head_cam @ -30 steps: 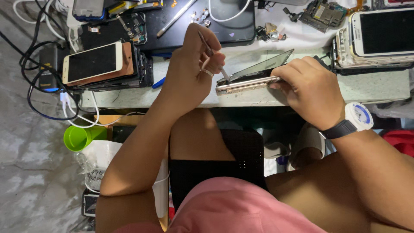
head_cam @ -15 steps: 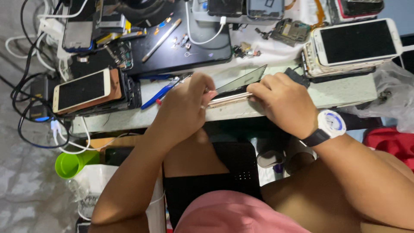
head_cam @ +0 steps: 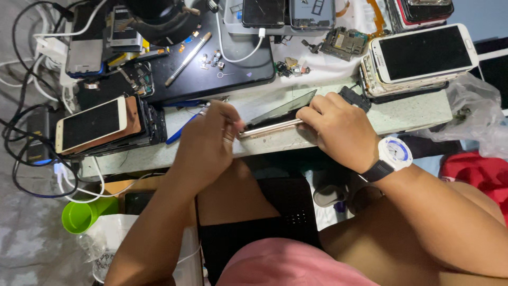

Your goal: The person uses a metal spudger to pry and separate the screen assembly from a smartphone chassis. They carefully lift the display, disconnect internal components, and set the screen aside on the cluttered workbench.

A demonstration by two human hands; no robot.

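A gold-edged phone point(head_cam: 270, 128) lies at the front edge of the workbench point(head_cam: 402, 114), its dark screen panel point(head_cam: 283, 107) lifted open at an angle. My right hand point(head_cam: 341, 130), with a white wristwatch point(head_cam: 394, 153), grips the phone's right end and the raised screen. My left hand point(head_cam: 209, 143) is closed at the phone's left end, fingers pinched against its edge; whether it holds a small tool is hidden.
Stacks of phones point(head_cam: 92, 127) sit at the left and a white phone point(head_cam: 420, 53) on a stack at the right. A black mat point(head_cam: 211, 69) carries a pen-like tool point(head_cam: 188, 52), screws and parts. Cables point(head_cam: 32, 132) trail left; a green cup point(head_cam: 84, 214) stands below.
My left hand has come down from above the phone to its left end. The view has shifted, so the bench sits lower in the picture. My right hand keeps its grip.
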